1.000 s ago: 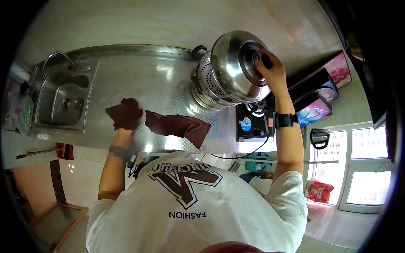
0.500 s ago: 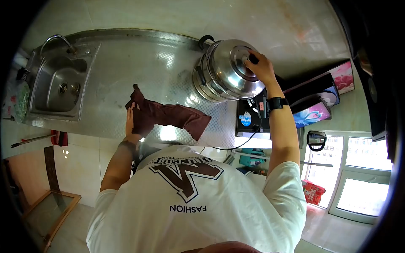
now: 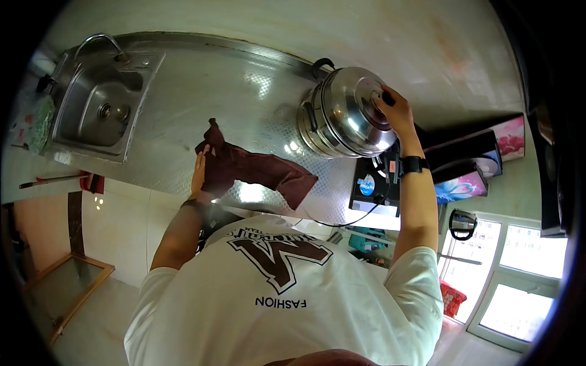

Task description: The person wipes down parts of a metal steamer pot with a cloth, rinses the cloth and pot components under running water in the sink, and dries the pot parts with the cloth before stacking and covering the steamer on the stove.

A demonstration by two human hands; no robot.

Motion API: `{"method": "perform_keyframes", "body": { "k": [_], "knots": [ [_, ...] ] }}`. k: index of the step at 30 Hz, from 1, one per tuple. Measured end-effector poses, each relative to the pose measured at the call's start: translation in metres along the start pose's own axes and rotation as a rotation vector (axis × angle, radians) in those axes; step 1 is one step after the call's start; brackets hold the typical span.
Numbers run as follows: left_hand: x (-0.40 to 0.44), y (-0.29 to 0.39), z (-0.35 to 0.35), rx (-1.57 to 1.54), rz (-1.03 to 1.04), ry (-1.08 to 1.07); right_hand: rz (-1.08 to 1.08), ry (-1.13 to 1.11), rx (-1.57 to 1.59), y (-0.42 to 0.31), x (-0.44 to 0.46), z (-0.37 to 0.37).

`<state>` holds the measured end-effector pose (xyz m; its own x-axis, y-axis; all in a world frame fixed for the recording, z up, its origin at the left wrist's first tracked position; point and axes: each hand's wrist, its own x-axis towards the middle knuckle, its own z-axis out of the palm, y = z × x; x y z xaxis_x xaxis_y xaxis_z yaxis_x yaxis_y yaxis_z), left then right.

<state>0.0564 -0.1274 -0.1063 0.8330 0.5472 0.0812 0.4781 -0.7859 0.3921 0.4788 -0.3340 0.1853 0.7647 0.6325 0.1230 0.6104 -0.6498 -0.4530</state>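
Observation:
A large stainless steel pot [image 3: 317,131] stands on the counter, with its domed lid [image 3: 351,104] on top. My right hand [image 3: 398,113] is closed around the dark knob of the lid. On the left, my left hand [image 3: 199,174] is at a dark brown cloth [image 3: 262,165] lying crumpled along the counter's front. Its fingers lie straight along the cloth's left end, while folds of cloth hide the thumb and part of the palm.
A steel sink [image 3: 146,82] with a curved tap [image 3: 97,38] is set into the metal counter [image 3: 183,79] at left. Right of the pot are a black appliance [image 3: 372,201] with a cord and flower-printed panels [image 3: 458,183]. A black-handled kettle [image 3: 463,224] is near the window.
The whole view has shifted and tilted slightly, so the counter appears farther right. Both hands keep their places, one on the lid knob and one at the cloth.

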Motion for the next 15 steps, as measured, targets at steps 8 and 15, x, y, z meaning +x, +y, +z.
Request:
{"method": "perform_keyframes", "body": {
  "k": [8,15],
  "knots": [
    [0.004,0.019,-0.037,0.191,-0.008,-0.183,0.002,0.006,0.002,-0.008,-0.005,0.003],
    [0.003,0.022,-0.041,0.135,-0.025,-0.112,0.009,-0.003,0.022,-0.002,-0.003,0.007]
  ]
}}
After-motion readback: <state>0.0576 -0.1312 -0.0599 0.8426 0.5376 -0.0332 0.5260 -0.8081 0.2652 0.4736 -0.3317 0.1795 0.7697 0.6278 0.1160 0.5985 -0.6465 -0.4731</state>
